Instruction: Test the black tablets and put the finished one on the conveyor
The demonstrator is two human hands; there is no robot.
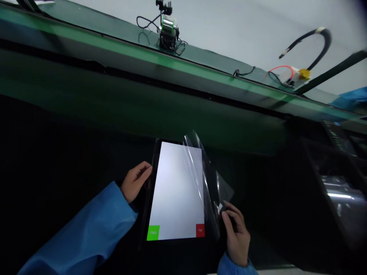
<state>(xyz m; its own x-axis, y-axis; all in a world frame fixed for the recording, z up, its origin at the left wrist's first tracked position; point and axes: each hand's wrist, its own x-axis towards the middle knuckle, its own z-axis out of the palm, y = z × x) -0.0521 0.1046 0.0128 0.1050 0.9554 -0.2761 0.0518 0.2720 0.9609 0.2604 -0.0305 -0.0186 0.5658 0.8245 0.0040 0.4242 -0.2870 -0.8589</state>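
Note:
A tablet [179, 191] with a lit white screen is in the middle of the head view, tilted slightly. Its screen has a green box at the lower left and a red box marked "Fail" at the lower right. My left hand [137, 179] grips the tablet's left edge between thumb and fingers. On the other side, my right hand [236, 231] pinches a corner of a clear protective film [210, 187], near a small white tab. The film curls over the right part of the screen, with its upper end by the tablet's top right corner.
A green-edged shelf [197, 70] crosses behind the dark work surface. On it stand a small device with a spool [168, 28] and a black bent tube [323, 42] on a white base. At right, a dark container [341, 191] holds shiny clear material.

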